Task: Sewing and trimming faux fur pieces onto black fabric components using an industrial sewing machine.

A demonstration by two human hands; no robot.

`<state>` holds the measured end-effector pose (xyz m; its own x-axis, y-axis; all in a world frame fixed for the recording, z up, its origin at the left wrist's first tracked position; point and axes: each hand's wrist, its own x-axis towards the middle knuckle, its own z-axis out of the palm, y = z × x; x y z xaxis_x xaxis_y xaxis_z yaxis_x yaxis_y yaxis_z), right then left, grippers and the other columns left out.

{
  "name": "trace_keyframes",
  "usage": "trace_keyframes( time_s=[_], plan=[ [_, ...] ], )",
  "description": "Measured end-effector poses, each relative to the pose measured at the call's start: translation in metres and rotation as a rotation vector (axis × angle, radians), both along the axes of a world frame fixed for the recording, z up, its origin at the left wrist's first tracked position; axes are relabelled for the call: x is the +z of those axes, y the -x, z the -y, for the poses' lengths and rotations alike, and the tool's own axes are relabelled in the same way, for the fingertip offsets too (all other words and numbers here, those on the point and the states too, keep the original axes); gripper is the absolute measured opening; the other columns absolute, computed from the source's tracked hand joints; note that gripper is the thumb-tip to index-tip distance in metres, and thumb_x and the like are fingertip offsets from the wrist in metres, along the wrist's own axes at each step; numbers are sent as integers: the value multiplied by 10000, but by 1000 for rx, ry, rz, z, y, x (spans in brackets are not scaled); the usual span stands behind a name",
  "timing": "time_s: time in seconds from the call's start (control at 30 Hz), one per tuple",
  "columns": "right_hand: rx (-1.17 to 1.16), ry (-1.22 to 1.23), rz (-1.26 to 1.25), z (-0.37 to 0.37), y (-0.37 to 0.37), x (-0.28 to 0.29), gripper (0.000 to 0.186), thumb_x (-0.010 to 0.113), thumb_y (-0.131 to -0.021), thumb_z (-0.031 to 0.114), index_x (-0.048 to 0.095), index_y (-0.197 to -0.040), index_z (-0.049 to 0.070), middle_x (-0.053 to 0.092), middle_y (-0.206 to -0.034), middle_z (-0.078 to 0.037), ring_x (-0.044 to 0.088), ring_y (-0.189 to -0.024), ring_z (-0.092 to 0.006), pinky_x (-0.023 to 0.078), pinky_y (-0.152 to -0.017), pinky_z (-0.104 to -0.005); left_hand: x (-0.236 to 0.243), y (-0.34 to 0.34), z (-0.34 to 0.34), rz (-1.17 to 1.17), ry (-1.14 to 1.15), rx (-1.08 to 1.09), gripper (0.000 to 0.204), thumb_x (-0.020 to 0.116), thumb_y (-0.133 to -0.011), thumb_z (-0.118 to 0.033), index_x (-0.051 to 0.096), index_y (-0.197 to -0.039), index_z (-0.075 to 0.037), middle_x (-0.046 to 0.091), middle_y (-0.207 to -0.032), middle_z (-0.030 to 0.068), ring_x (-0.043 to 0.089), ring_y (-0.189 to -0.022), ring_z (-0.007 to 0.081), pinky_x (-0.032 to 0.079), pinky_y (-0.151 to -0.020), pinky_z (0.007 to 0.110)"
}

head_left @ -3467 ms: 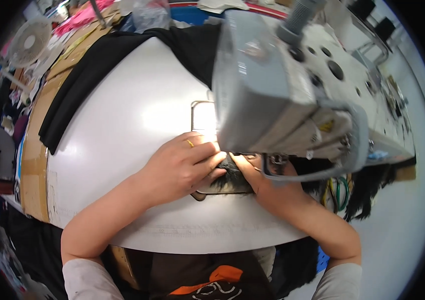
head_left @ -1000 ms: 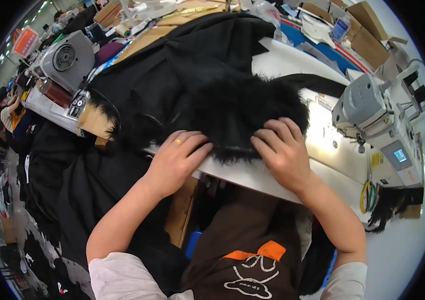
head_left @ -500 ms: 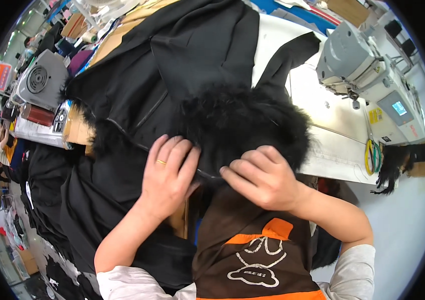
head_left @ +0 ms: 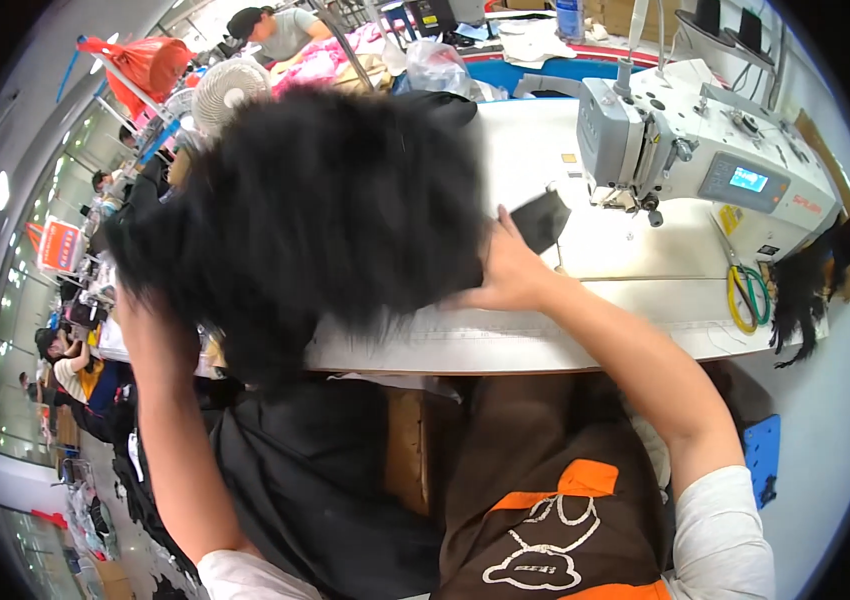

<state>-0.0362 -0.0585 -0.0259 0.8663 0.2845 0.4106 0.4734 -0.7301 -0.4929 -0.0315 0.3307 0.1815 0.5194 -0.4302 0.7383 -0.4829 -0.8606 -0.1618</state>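
A large, motion-blurred mass of black fur-trimmed fabric (head_left: 315, 200) is raised above the white table (head_left: 565, 325). My left hand (head_left: 145, 330) reaches up under the fur's left side, its fingers hidden. My right hand (head_left: 503, 268) grips the mass at its right edge. Beneath the fur, black cloth (head_left: 295, 480) hangs down past the table edge. To the right stands a grey-white sewing machine (head_left: 615, 140), with yellow-green scissors (head_left: 745, 300) beside its base and black feathery trim (head_left: 795, 295) at the table's right end.
A white fan (head_left: 230, 100), a red plastic bag (head_left: 145, 75) and a blue tray (head_left: 505, 75) sit beyond the table. A co-worker (head_left: 280, 35) bends over pink cloth at the back; another person (head_left: 75, 370) works at the far left. A blue board (head_left: 760, 460) is low at right.
Both hands have moved up and apart, lifting the fur piece from near my lap to high over the table. The view has tilted up, showing more of the workshop behind.
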Motion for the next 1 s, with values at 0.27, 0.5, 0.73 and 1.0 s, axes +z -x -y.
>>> trace_keyframes(
  time_s=[0.27,0.5,0.73,1.0],
  plan=[
    [24,-734,-276,-54,-23,44,192,638,-970,144,721,-1005,-25,748,-877,-194,707,-801,-402,543,-756,-422,122,-61,8,-463,952,-374,342,544,-1095,-176,641,-1293,85,719,-1261,151,715,-1115,260,594,-959,383],
    [361,-550,-233,-116,5,-4,532,649,-936,404,699,-1057,-113,671,-1143,-358,680,-1045,-503,557,-916,-522,138,-70,56,-580,1131,-443,490,545,-1134,-306,592,-1468,49,691,-1375,108,653,-1190,204,490,-1070,319],
    [626,-579,-826,-109,99,61,514,620,-1070,367,410,-1325,-27,706,-699,-170,718,-570,-273,584,-589,-412,89,-253,-115,-692,927,-14,619,571,-1091,-391,478,-1523,43,563,-1467,166,528,-1291,307,408,-1132,381],
    [492,-1103,-567,-62,79,87,372,594,-1094,170,450,-1401,18,690,-969,-79,640,-650,-150,574,-568,-337,110,-486,-196,-701,433,470,884,609,-1026,-545,290,-1614,33,356,-1614,243,318,-1459,419,273,-1228,455]
  ],
)
